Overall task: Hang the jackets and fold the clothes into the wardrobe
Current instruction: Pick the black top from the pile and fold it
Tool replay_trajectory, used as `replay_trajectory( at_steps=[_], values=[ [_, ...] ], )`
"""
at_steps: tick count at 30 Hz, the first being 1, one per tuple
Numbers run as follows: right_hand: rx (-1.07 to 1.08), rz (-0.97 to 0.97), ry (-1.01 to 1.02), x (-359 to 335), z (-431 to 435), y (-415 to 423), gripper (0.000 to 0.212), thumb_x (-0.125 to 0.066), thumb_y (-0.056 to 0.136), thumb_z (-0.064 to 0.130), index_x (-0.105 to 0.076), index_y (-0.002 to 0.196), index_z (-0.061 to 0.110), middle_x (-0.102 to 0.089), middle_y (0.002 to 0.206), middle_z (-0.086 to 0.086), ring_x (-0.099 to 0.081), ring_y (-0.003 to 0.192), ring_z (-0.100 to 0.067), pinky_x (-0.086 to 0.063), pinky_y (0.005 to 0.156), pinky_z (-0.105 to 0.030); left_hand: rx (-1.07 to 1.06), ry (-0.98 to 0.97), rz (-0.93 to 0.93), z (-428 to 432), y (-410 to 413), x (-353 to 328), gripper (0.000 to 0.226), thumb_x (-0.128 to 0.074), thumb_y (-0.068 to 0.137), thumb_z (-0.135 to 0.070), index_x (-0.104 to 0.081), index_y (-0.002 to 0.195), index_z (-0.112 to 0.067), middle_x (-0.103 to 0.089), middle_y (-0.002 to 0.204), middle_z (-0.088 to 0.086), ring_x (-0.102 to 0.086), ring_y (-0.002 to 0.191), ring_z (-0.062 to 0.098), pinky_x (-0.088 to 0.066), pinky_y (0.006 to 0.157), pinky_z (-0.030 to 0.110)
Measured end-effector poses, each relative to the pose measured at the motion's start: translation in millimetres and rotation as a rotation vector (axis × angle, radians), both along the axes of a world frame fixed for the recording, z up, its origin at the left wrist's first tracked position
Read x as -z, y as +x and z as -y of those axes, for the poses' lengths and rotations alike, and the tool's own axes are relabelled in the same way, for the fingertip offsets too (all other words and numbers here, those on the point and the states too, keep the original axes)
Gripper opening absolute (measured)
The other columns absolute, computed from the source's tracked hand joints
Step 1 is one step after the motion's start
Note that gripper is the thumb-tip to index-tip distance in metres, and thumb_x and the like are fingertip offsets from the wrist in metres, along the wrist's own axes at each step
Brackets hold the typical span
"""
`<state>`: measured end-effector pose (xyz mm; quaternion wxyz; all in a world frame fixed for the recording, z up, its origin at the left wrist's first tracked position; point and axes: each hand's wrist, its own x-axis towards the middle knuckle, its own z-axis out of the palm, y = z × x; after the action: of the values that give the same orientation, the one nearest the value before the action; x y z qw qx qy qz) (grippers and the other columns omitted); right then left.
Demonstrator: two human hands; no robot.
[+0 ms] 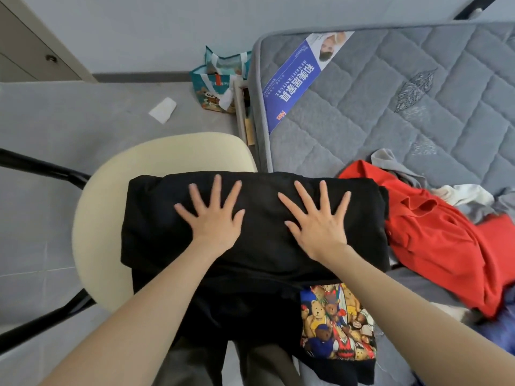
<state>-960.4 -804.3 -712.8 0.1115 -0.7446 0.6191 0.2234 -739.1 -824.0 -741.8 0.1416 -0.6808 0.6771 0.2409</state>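
A folded black garment (pixel 259 207) lies across the cream chair seat (pixel 106 196) and the edge of the grey mattress (pixel 390 93). My left hand (pixel 214 215) lies flat on its left half with fingers spread. My right hand (pixel 320 221) presses flat on its right half, fingers spread too. Under the black garment's near edge shows a garment with a teddy-bear print (pixel 337 324). A crumpled red garment (pixel 434 235) lies on the mattress just right of my right hand, with grey and white clothes (pixel 462 193) behind it.
A black chair frame (pixel 41 168) runs along the left over the grey floor. A white paper scrap (pixel 163 110) lies on the floor. A patterned shopping bag (pixel 220 79) stands by the mattress corner. A cabinet with a knob (pixel 50 58) is at the top left.
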Motion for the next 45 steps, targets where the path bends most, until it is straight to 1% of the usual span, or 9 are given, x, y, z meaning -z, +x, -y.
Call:
replay_trajectory(
  at_steps=[4, 11, 17, 22, 27, 32, 36, 40, 45],
  values=[
    [0.170, -0.073, 0.067, 1.5, -7.8, -51.2, 0.064, -0.013, 0.089, 0.071, 0.019, 0.142, 0.054, 0.024, 0.157, 0.017, 0.026, 0.142, -0.039, -0.004, 0.100, -0.079, -0.099, 0.076, 0.058, -4.3, 6.5, 14.8, 0.066, -0.010, 0.088, -0.070, 0.036, 0.132, -0.052, 0.036, 0.152, -0.002, 0.029, 0.138, 0.044, 0.004, 0.102, 0.074],
    [0.978, 0.300, -0.300, -26.7, 27.0, -72.8, 0.053, -0.047, 0.095, 0.047, -0.046, 0.133, 0.009, -0.047, 0.134, -0.019, -0.040, 0.122, -0.041, -0.035, 0.096, -0.051, 0.091, -0.079, -0.115, 16.6, -64.4, -8.5, 0.066, -0.012, 0.088, -0.068, 0.027, 0.139, -0.050, 0.029, 0.155, -0.002, 0.024, 0.138, 0.047, -0.001, 0.098, 0.078],
    [0.713, 0.480, -0.413, -30.7, 40.7, -80.2, 0.025, -0.045, 0.098, 0.038, -0.053, 0.104, 0.015, -0.064, 0.097, -0.007, -0.058, 0.099, -0.032, -0.039, 0.084, -0.045, -0.161, 0.109, -0.135, 17.5, -93.3, 12.4, 0.077, -0.004, 0.070, -0.089, 0.043, 0.121, -0.057, 0.044, 0.146, -0.008, 0.040, 0.132, 0.040, 0.005, 0.094, 0.080],
    [1.279, 0.498, -0.331, -16.9, 33.6, -108.7, 0.026, -0.040, 0.101, 0.036, -0.056, 0.099, 0.016, -0.064, 0.110, -0.010, -0.055, 0.108, -0.036, -0.038, 0.090, -0.044, -0.270, 0.157, -0.135, 16.4, -88.8, 18.1, 0.072, -0.001, 0.065, -0.091, 0.043, 0.115, -0.063, 0.053, 0.138, -0.011, 0.046, 0.129, 0.036, 0.006, 0.092, 0.082],
    [0.931, 0.174, -0.472, -20.1, 40.3, -104.2, 0.024, -0.057, 0.092, 0.022, -0.052, 0.111, 0.009, -0.053, 0.120, -0.015, -0.043, 0.114, -0.037, -0.035, 0.088, -0.047, -0.223, 0.187, -0.130, 21.4, -88.5, 10.4, 0.064, -0.013, 0.087, -0.072, 0.026, 0.135, -0.056, 0.037, 0.151, -0.006, 0.037, 0.135, 0.037, 0.002, 0.096, 0.080],
    [0.636, 0.444, -0.439, -33.0, 29.3, -30.6, 0.022, -0.058, 0.087, 0.015, -0.055, 0.109, 0.014, -0.051, 0.119, -0.007, -0.041, 0.107, -0.030, -0.034, 0.086, -0.043, -0.248, -0.274, -0.203, 12.3, -46.0, -21.7, 0.044, -0.044, 0.099, -0.027, -0.041, 0.142, -0.020, -0.033, 0.152, 0.008, -0.022, 0.143, 0.029, -0.023, 0.112, 0.058],
    [0.382, 0.545, -0.273, -30.5, 23.8, 41.4, 0.030, -0.054, 0.091, 0.015, -0.053, 0.121, 0.018, -0.050, 0.127, -0.001, -0.042, 0.112, -0.020, -0.036, 0.092, -0.034, -0.448, -0.471, -0.122, 12.5, 14.0, -32.1, 0.042, -0.055, 0.093, -0.019, -0.049, 0.133, -0.010, -0.039, 0.143, 0.016, -0.030, 0.136, 0.035, -0.029, 0.106, 0.053],
    [0.258, 0.586, -0.158, -20.7, 34.3, 95.0, 0.045, -0.051, 0.095, 0.025, -0.040, 0.138, 0.026, -0.042, 0.142, 0.002, -0.039, 0.126, -0.020, -0.031, 0.105, -0.038, -0.812, -0.213, -0.049, 26.8, 73.6, -32.4, 0.066, -0.053, 0.089, -0.054, -0.037, 0.137, -0.011, -0.041, 0.138, 0.017, -0.036, 0.126, 0.039, -0.026, 0.103, 0.051],
    [0.081, 0.396, 0.176, 9.4, 35.6, 113.5, 0.070, -0.036, 0.096, 0.056, 0.011, 0.147, 0.048, 0.008, 0.162, 0.001, 0.005, 0.147, -0.035, 0.000, 0.110, -0.067, -1.248, 0.082, -0.572, 61.9, 102.1, -32.9, 0.044, -0.062, 0.083, -0.054, -0.054, 0.092, -0.012, -0.058, 0.094, -0.002, -0.055, 0.078, 0.017, -0.044, 0.068, 0.028]
  ],
)
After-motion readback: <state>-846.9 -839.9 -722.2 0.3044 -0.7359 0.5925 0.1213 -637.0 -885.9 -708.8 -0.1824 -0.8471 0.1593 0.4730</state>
